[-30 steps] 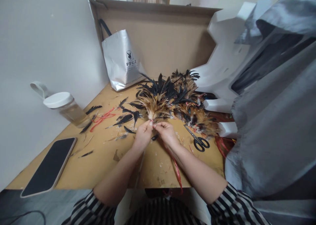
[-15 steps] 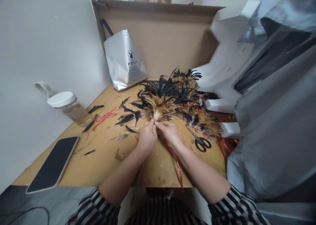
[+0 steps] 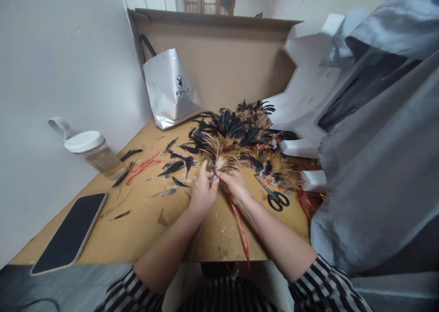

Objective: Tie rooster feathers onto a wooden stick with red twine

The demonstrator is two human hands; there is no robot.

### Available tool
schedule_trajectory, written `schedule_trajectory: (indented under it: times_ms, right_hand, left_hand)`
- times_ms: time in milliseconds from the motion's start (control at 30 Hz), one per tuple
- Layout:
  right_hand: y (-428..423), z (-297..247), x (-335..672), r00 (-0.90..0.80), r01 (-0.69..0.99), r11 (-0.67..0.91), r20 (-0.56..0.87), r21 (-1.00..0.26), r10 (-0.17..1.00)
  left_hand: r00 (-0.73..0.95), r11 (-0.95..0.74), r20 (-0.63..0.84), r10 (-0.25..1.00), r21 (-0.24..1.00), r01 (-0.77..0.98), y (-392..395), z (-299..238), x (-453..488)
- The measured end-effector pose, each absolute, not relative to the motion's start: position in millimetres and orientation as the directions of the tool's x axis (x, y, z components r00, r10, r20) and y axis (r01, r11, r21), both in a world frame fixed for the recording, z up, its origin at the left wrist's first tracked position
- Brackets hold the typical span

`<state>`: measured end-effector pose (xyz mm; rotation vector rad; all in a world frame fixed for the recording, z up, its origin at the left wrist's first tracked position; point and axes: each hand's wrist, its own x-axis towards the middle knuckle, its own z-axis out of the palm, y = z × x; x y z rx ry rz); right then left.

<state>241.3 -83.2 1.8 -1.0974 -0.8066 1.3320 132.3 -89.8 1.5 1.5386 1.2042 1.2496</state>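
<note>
A fan-shaped bundle of tan and black feathers (image 3: 222, 140) lies on the wooden table (image 3: 137, 220). My left hand (image 3: 202, 191) and my right hand (image 3: 235, 186) meet at its quill end, both pinched there. A red ribbon (image 3: 240, 230) runs from under my right hand down over the table's front edge. More feather bundles (image 3: 274, 163) lie to the right. Loose black feathers (image 3: 173, 166) are scattered to the left of my left hand.
Black scissors (image 3: 274, 197) lie right of my right hand. A phone (image 3: 68, 232) lies at the front left, a lidded jar (image 3: 94, 153) by the wall, red ribbon scraps (image 3: 142, 164) beside it. A silver bag (image 3: 169, 90) leans on cardboard behind. Grey fabric (image 3: 377, 166) hangs at right.
Both hands stayed pinched at the bundle's quill end; the left index finger has lifted along the feathers. The view shifted slightly.
</note>
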Motion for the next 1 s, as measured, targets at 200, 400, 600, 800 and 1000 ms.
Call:
schedule_trajectory:
  times_ms: [200,400,600,800,1000]
  right_hand:
    - [-79.4,1.8,253.9,0.006,-0.459,-0.106,-0.122,-0.882,0.993]
    - [-79.3,-4.3,254.3,-0.049,-0.483,-0.119,-0.110,-0.867,0.993]
    - [-80.0,-1.8,252.2,-0.134,-0.428,-0.161,-0.113,-0.889,0.984]
    - [-76.4,1.5,250.3,-0.127,-0.396,-0.134,-0.090,-0.908,0.988]
    - [-79.6,5.8,236.2,0.007,-0.397,-0.130,-0.144,-0.909,0.990]
  left_hand:
    - [0.340,0.241,-0.120,0.933,0.909,-0.340,-84.8,7.3,132.4]
    - [0.634,0.640,-0.315,0.707,0.666,-0.383,-81.2,18.8,125.7]
    - [0.668,0.618,-0.270,0.694,0.699,-0.360,-79.8,15.4,122.3]
    - [0.490,0.404,-0.213,0.845,0.855,-0.326,-76.3,7.0,125.5]
    - [0.341,0.292,-0.197,0.919,0.922,-0.254,-74.0,-1.0,130.5]
